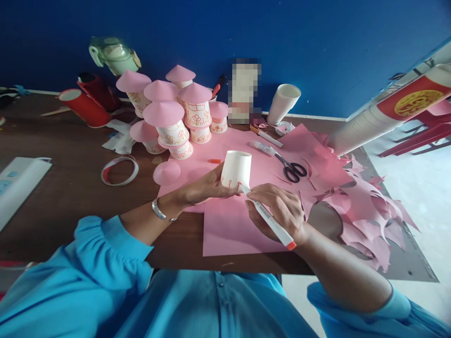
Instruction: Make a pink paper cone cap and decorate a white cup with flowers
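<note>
A white paper cup (237, 166) is held in my left hand (210, 182), tilted slightly, with its narrower end up. Small red-orange marks run along its lower edge. My right hand (278, 209) grips a white marker (269, 219) with an orange end, its tip touching the cup near those marks. Below both hands lie sheets of pink paper (232, 230). The marker's orange cap (214, 161) rests on the pink paper behind the cup. Farther back stand several decorated paper cups (197, 112) with pink cone roofs, some stacked in pairs.
Scissors (295, 171) and another marker (269, 137) lie right of centre. Pink scraps (366, 206) cover the table's right side. Stacked white cups (283, 105) stand by the blue wall. A tape roll (120, 170), a loose pink cone (167, 173) and red cups (86, 108) are on the left.
</note>
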`<state>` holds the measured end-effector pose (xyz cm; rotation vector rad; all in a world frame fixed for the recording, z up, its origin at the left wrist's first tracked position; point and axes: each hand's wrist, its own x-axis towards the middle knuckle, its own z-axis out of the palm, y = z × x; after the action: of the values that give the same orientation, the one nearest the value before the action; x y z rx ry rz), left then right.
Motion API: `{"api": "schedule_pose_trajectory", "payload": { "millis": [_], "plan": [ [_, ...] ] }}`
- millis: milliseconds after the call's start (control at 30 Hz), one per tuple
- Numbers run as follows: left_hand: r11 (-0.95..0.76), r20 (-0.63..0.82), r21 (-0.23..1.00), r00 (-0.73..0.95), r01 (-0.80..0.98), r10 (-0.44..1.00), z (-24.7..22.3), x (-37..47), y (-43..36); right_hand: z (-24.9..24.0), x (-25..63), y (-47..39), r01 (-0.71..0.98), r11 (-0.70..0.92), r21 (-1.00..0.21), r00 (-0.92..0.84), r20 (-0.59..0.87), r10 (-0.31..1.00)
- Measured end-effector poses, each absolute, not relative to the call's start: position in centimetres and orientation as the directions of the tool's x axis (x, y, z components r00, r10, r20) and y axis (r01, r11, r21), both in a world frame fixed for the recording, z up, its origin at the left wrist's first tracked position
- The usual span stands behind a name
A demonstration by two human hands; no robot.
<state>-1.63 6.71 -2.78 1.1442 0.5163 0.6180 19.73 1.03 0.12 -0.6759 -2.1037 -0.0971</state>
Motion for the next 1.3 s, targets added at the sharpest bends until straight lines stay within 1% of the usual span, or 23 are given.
{"api": "schedule_pose_trajectory", "payload": {
  "millis": [333,533,600,733,867,1100,1200,1300],
  "plan": [
    [0.305,-0.081,0.934,0.726,-0.183,0.683,-3.0,-1.7,6.7,0.2,19.8,1.1,0.479,0.859,-0.181,-0.464,0.778,0.423],
    [0.315,-0.1,0.931,0.7,-0.185,0.707,-3.2,-2.0,6.7,0.4,19.8,1.1,0.463,0.873,-0.153,-0.417,0.831,0.367],
    [0.302,-0.08,0.931,0.694,-0.204,0.716,-3.1,-2.0,6.7,0.3,19.8,1.2,0.493,0.857,-0.149,-0.385,0.846,0.368],
    [0.237,0.022,0.931,0.688,-0.28,0.726,-3.2,-2.0,6.7,0.2,19.9,1.4,0.545,0.823,-0.16,-0.352,0.848,0.397],
    [0.3,0.016,0.897,0.703,-0.324,0.711,-3.2,-1.9,6.7,0.1,19.8,1.3,0.521,0.839,-0.158,-0.402,0.822,0.404],
    [0.319,-0.083,0.923,0.696,-0.216,0.713,-2.1,-1.4,6.5,0.0,19.8,1.1,0.432,0.89,-0.149,-0.46,0.812,0.36],
    [0.31,-0.053,0.92,0.71,-0.238,0.702,-2.1,-1.7,6.6,0.2,19.9,1.2,0.439,0.887,-0.141,-0.436,0.83,0.348],
    [0.26,-0.01,0.935,0.716,-0.241,0.698,-2.1,-2.0,6.7,0.3,19.9,1.3,0.458,0.877,-0.144,-0.409,0.842,0.352]
  ]
}}
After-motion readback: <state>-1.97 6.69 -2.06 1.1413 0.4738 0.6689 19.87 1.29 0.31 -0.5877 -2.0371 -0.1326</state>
